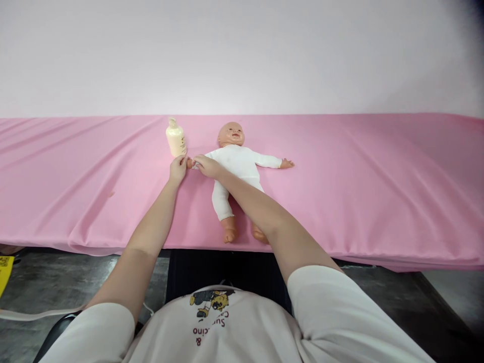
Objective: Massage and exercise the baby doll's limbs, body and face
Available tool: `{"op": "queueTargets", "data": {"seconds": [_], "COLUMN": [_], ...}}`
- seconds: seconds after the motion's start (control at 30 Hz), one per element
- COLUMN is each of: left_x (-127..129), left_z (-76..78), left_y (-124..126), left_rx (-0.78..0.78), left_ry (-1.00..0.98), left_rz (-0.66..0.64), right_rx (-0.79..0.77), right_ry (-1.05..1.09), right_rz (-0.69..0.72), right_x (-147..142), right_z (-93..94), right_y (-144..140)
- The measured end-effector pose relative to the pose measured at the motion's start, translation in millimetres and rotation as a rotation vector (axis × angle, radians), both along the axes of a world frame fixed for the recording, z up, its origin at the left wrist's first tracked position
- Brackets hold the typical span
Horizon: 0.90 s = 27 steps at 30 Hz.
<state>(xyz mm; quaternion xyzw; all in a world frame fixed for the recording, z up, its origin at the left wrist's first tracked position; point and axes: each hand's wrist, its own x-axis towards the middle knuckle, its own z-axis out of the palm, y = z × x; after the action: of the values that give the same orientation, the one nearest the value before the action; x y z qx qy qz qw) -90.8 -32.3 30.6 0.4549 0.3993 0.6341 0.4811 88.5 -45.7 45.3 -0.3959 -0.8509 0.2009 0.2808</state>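
A pink tabletop carries a baby doll in a white suit, lying face up in front of me. My right hand and left hand meet at its outstretched arm, fingers pinched closed on the small hand and cuff. Just behind stands a cream lotion bottle, its label unreadable.

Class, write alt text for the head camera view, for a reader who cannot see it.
A person's left hand and right hand meet at the outstretched arm of a baby doll in a white suit, lying face up on a pink sheet. A cream pump bottle stands upright just behind the hands.
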Motion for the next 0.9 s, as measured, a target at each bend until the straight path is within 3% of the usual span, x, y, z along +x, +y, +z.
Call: {"op": "queueTargets", "data": {"seconds": [0.2,0.4,0.6,0.9], "left_x": [0.1,-0.9,-10.9,-15.3], "left_z": [8.9,12.0,8.3,-2.4], "left_y": [-9.2,-12.8,-8.8,0.3], "left_rx": [0.176,0.192,0.205,0.295], "left_ry": [0.384,0.448,0.588,0.836], "left_rz": [0.009,-0.072,-0.13,-0.114], "right_rx": [-0.018,-0.027,-0.033,-0.055], "right_ry": [0.024,0.039,0.018,-0.042], "right_rz": [-0.017,-0.075,-0.039,-0.046], "right_x": [-1.2,-2.7,-3.2,-3.6], "right_z": [-1.9,-5.6,-8.7,-5.9], "right_y": [0.3,2.1,6.1,5.9]}}
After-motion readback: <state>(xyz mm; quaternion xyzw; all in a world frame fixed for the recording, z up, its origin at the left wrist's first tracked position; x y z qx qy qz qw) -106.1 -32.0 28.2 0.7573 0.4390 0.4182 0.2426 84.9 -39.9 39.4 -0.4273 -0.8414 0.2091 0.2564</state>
